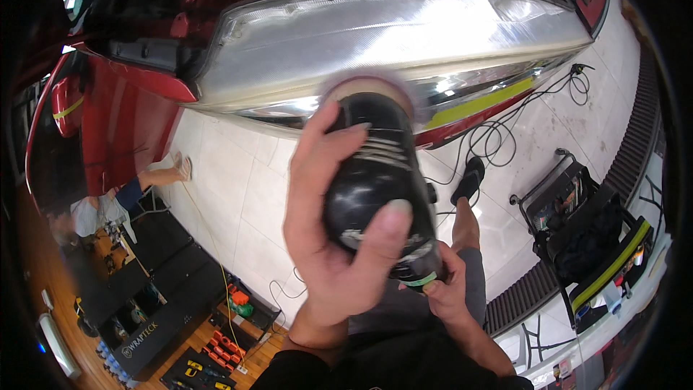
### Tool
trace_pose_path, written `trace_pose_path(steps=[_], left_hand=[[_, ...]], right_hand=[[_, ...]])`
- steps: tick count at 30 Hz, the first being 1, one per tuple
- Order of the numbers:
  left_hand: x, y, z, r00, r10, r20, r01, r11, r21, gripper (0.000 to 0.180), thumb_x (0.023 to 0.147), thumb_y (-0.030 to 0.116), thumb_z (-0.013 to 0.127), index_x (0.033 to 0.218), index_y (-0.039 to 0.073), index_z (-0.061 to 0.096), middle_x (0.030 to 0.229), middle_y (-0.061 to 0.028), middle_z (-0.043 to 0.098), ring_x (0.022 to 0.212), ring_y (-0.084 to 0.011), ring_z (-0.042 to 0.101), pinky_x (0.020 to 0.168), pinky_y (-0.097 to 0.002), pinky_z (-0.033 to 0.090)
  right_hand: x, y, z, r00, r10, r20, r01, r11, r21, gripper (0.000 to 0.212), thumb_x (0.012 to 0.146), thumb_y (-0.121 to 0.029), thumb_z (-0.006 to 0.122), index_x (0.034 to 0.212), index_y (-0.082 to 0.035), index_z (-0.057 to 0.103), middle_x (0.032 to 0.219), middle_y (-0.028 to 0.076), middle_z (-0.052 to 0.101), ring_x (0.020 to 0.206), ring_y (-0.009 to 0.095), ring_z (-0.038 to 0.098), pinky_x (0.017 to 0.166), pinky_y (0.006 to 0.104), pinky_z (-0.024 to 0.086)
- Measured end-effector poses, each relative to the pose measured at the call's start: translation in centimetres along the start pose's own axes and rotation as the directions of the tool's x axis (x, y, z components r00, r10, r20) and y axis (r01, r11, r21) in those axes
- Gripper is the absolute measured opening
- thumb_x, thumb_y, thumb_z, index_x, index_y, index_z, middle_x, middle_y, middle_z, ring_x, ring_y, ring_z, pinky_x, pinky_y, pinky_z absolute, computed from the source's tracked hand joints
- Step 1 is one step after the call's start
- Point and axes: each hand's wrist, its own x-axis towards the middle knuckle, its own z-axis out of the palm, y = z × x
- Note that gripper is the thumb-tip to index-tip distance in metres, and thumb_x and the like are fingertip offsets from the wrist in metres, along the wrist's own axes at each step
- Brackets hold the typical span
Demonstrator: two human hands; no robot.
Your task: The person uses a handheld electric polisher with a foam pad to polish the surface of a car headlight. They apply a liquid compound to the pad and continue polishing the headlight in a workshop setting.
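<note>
Polisher (372, 188) held at near edge of headlight (404, 32). Cable (498, 123) strewn on floor (249, 180), right of polisher; wheeled cart (551, 188) stationed nearer floor's right edge, by grate (639, 101). Car panel (130, 123) seen left of headlight.

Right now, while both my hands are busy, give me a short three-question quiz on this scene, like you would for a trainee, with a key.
1. Which hand holds the rear end of the rounded black power tool?
2. True or false: the looped black cable on the right lies on wooden flooring.
3. Fill in: the bright stripe below the large silvery headlight is ____ in colour.

Key:
1. The right hand; the left hand wraps around the tool's body.
2. False; it lies on pale tiled floor.
3. Yellow-green.
</note>
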Motion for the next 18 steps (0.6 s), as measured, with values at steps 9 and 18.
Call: trace_pose_path(steps=[9, 18], left_hand=[[0.2, 1.1, -0.3, 0.975, -0.133, -0.178, 0.129, 0.991, -0.03, 0.075, 0.091, 0.054, 0.073, 0.14, 0.0, 0.053, 0.155, -0.0267, 0.043, 0.133, -0.0332, 0.055, 0.113, -0.0428, 0.043], [-0.4, 1.1, 4.1, 0.979, -0.102, -0.176, 0.112, 0.993, 0.047, 0.078, 0.09, 0.056, 0.072, 0.14, 0.0, 0.052, 0.156, -0.0301, 0.041, 0.132, -0.0344, 0.055, 0.111, -0.0439, 0.045]], right_hand=[[0.5, -2.3, 0.8, 0.999, -0.027, 0.046, 0.035, 0.984, -0.172, 0.077, 0.077, -0.021, 0.092, 0.138, 0.009, 0.056, 0.122, 0.011, 0.069, 0.113, 0.015, 0.063, 0.103, 0.03, 0.046], [1.1, -3.6, -3.3, 0.998, -0.05, 0.049, 0.057, 0.987, -0.154, 0.082, 0.076, -0.027, 0.093, 0.139, 0.009, 0.055, 0.123, 0.012, 0.069, 0.114, 0.016, 0.064, 0.103, 0.0306, 0.046]])
